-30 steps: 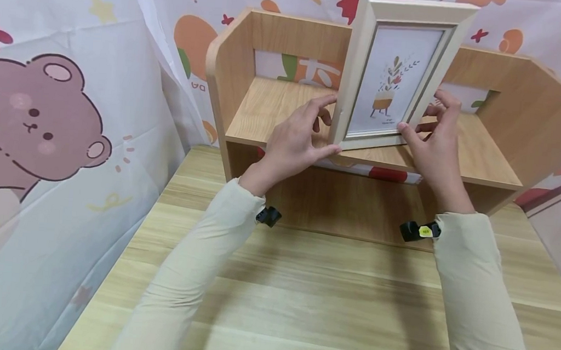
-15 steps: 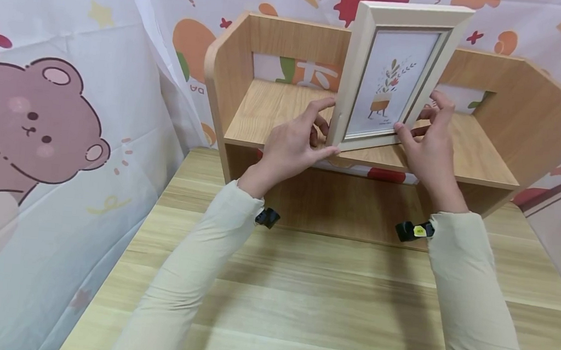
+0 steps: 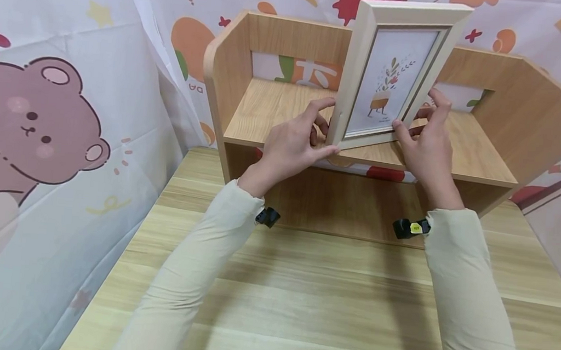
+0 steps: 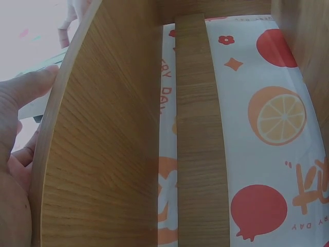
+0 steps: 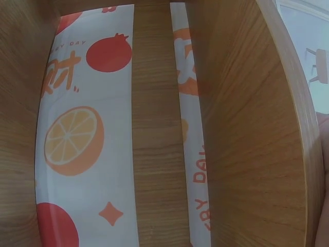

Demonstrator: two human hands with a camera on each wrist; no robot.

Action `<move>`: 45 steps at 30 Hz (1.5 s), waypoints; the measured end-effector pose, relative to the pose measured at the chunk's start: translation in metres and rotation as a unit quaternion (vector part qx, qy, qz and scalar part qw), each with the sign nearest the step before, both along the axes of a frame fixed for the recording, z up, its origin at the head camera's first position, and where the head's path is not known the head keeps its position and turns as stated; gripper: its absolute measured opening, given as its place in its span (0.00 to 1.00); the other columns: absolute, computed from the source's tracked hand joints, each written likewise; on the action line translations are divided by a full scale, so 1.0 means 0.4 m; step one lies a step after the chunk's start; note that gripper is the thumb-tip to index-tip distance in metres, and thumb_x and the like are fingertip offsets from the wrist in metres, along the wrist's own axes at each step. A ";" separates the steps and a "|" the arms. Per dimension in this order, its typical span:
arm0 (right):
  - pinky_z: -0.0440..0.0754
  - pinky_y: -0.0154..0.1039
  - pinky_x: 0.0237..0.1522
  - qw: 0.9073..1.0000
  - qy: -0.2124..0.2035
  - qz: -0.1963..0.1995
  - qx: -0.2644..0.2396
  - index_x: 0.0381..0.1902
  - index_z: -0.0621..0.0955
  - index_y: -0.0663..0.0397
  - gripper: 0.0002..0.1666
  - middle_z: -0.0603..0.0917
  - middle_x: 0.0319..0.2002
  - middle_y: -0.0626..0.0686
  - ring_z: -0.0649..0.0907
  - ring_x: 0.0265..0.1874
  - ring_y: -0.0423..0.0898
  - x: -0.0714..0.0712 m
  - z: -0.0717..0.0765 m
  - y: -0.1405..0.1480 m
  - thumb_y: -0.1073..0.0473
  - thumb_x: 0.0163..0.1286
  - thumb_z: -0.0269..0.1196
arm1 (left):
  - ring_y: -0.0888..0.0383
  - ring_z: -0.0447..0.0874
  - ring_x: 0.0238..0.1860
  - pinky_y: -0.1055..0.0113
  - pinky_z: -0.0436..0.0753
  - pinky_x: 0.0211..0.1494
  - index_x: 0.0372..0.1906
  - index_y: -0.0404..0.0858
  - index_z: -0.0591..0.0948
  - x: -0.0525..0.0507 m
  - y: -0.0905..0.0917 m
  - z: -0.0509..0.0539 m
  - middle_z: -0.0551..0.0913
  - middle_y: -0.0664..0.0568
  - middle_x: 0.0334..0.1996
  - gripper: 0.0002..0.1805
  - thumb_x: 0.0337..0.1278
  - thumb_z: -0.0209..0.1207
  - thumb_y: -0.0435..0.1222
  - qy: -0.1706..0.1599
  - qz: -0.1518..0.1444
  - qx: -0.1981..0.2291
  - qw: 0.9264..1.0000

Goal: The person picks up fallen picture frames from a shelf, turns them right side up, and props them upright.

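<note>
A cream picture frame [image 3: 353,82] with a plant print stands upright, angled, on the upper board [image 3: 276,108] of a wooden shelf. Its lower left corner is held by the left hand [image 3: 293,140], thumb in front and fingers bent at the side edge. The right hand [image 3: 428,142] pinches the lower right edge, thumb on the front, other fingers partly hidden behind. In the left wrist view, the left hand [image 4: 20,103] shows beside the board's edge. Part of the frame's picture [image 5: 303,41] and a sliver of the right hand [image 5: 324,139] appear in the right wrist view.
The shelf's side panels [image 3: 226,72] rise left and right of the frame. Below the upper board lies a lower compartment [image 3: 347,202]. The shelf stands on a light wooden table [image 3: 319,310], with a printed bear curtain [image 3: 33,117] at the left.
The head view has shifted slightly. The right hand and the frame's right side have moved a little to the left; the left hand keeps its hold at the lower left corner.
</note>
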State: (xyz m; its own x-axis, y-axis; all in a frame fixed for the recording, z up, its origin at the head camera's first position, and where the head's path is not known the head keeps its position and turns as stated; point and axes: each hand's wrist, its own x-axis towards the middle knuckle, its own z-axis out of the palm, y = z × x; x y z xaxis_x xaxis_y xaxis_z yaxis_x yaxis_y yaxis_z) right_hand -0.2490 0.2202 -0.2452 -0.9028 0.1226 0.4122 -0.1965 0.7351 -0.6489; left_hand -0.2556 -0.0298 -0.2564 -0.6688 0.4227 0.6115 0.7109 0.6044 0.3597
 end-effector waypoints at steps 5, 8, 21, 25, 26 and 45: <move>0.78 0.48 0.53 1.000 -0.002 -0.005 0.003 0.70 0.43 0.29 0.41 0.72 0.56 0.59 0.80 0.46 0.53 0.000 0.003 -0.001 0.44 0.71 0.55 | 0.61 0.80 0.30 0.69 0.68 0.26 0.66 0.44 0.63 0.001 0.001 0.002 0.84 0.53 0.39 0.39 0.51 0.68 0.48 0.002 0.001 -0.002 1.000; 0.77 0.48 0.51 1.000 -0.006 -0.009 0.005 0.71 0.43 0.30 0.41 0.72 0.56 0.60 0.80 0.47 0.54 0.001 0.004 -0.002 0.44 0.71 0.55 | 0.61 0.80 0.29 0.69 0.68 0.26 0.66 0.45 0.63 0.003 0.000 0.004 0.84 0.53 0.38 0.39 0.52 0.68 0.48 0.004 0.001 -0.004 1.000; 0.77 0.48 0.50 1.000 -0.004 -0.016 0.011 0.70 0.43 0.31 0.41 0.73 0.56 0.59 0.80 0.47 0.54 0.003 0.007 -0.005 0.43 0.71 0.55 | 0.62 0.80 0.29 0.67 0.69 0.25 0.66 0.45 0.63 0.007 -0.002 0.004 0.84 0.54 0.38 0.36 0.56 0.65 0.48 0.022 0.002 -0.011 1.000; 0.76 0.47 0.49 1.000 -0.002 -0.018 0.010 0.70 0.43 0.31 0.41 0.73 0.55 0.59 0.81 0.47 0.54 0.004 0.006 -0.006 0.44 0.71 0.55 | 0.61 0.80 0.29 0.67 0.69 0.25 0.66 0.45 0.63 0.006 -0.003 0.004 0.84 0.54 0.38 0.35 0.56 0.64 0.48 0.021 0.002 -0.011 1.000; 0.76 0.46 0.49 1.000 -0.001 -0.019 0.010 0.70 0.43 0.31 0.41 0.73 0.55 0.59 0.81 0.47 0.54 0.004 0.005 -0.006 0.44 0.71 0.55 | 0.61 0.80 0.29 0.67 0.69 0.25 0.66 0.45 0.63 0.006 -0.003 0.004 0.84 0.54 0.38 0.35 0.56 0.64 0.48 0.021 0.002 -0.011 1.000; 0.76 0.46 0.49 1.000 0.004 -0.020 0.004 0.71 0.44 0.31 0.41 0.74 0.55 0.60 0.80 0.48 0.53 0.011 -0.001 -0.007 0.44 0.71 0.55 | 0.62 0.80 0.30 0.67 0.70 0.26 0.65 0.46 0.64 0.005 -0.002 0.002 0.84 0.55 0.39 0.35 0.56 0.65 0.48 0.006 -0.002 -0.010 1.000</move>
